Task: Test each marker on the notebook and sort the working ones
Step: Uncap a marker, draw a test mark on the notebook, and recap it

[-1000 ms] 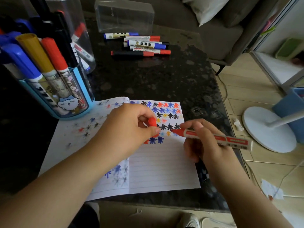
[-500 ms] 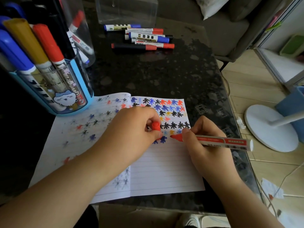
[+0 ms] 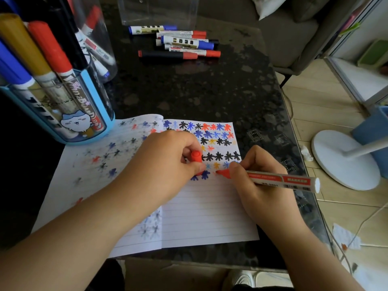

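Head view, 1 frame.

Item 1: right hand (image 3: 258, 185), fingers pinched round the red marker (image 3: 279, 180). Marker's long axis runs roughly left-right across the page, tip at left, butt end out past the hand to the right. Tip sits on or just above the notebook (image 3: 201, 215) at the end of the lowest row of marks; contact cannot be told.

Item 2: left hand (image 3: 165, 164), resting on the page just left of the tip, fingers curled round the red cap (image 3: 196, 157).

Item 3: sorted markers (image 3: 178, 42), far side of the table (image 3: 210, 91), well apart. Right hand nearer.

Item 4: blue holder (image 3: 92, 114), at left, stocked.
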A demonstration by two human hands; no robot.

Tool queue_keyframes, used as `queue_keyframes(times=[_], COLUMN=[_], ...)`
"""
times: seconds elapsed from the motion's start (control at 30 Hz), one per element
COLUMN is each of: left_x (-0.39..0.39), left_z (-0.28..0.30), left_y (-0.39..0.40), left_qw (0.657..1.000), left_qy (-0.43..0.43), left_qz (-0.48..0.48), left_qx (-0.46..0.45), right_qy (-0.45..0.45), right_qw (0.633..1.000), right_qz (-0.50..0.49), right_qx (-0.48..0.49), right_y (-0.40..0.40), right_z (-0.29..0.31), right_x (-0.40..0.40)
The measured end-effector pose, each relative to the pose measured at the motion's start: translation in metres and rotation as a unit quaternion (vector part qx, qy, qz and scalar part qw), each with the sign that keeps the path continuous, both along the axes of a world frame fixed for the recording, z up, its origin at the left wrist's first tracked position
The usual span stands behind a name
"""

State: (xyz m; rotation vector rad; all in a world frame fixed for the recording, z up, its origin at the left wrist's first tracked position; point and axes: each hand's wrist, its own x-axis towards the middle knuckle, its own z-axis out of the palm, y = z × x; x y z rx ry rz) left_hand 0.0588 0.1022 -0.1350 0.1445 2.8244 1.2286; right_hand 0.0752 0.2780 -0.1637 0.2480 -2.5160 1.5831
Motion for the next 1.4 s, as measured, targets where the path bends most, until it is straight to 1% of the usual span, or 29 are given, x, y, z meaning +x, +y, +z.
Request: queue_keyframes(times=[0.17, 0.23, 0.37, 0.57, 0.7, 0.8, 0.87, 0.93, 1.0, 1.07, 1.13, 1.2, 1.27, 1.33, 1.4], left_x=[0.0, 0.0, 0.0, 0.0, 0.0, 0.001, 0.001, 0.001, 0.001, -0.001, -0.004, -0.005, -0.003, 0.0, 0.002], left_z=[-0.001, -0.001, -0.002, -0.001, -0.002, -0.001, -0.001, 0.0, 0.004, 0.009, 0.011, 0.013, 0.017, 0.02, 0.021], left_y=[0.0, 0.0, 0.0, 0.0, 0.0, 0.0, -0.001, -0.002, -0.004, -0.007, -0.01, -0.011, -0.009, -0.007, -0.006], left_qw=[1.0, 1.0, 1.0, 1.0, 1.0, 1.0, 1.0, 1.0, 0.998, 0.991, 0.978, 0.944, 0.894, 0.865, 0.852], left_qy=[0.002, 0.005, -0.001, -0.002, -0.002, -0.003, -0.001, 0.001, -0.002, -0.01, -0.035, -0.093, -0.157, -0.188, -0.2], left_qz=[0.002, 0.0, 0.003, 0.008, 0.008, 0.004, 0.003, 0.005, 0.011, 0.022, 0.058, 0.092, 0.085, 0.066, 0.06], left_qx=[-0.004, -0.003, -0.005, 0.014, 0.011, 0.017, 0.016, 0.025, 0.066, 0.133, 0.198, 0.303, 0.411, 0.46, 0.48], right_qy=[-0.012, -0.015, -0.008, -0.017, -0.012, 0.006, -0.004, -0.029, -0.057, -0.078, -0.085, -0.08, -0.067, -0.062, -0.064], right_qw=[1.0, 1.0, 1.0, 0.999, 1.0, 1.0, 1.0, 0.998, 0.991, 0.985, 0.98, 0.975, 0.973, 0.969, 0.964], right_qz=[0.027, 0.022, 0.009, 0.022, 0.022, -0.008, -0.028, -0.047, -0.058, -0.057, -0.039, -0.007, 0.008, -0.006, -0.013], right_qx=[0.008, 0.0, 0.014, -0.021, 0.009, 0.023, 0.009, -0.042, -0.109, -0.144, -0.176, -0.208, -0.221, -0.239, -0.258], right_y=[-0.001, 0.0, -0.001, 0.0, -0.003, -0.001, 0.0, 0.0, 0.001, 0.003, 0.004, 0.004, 0.003, 0.002, -0.001], right_z=[0.0, 0.0, 0.001, 0.002, 0.003, 0.002, 0.002, 0.004, 0.012, 0.026, 0.037, 0.044, 0.046, 0.047, 0.048], right_x=[0.0, 0.001, -0.001, 0.001, 0.001, 0.0, 0.001, 0.001, 0.002, 0.002, 0.003, 0.004, 0.005, 0.005, 0.005])
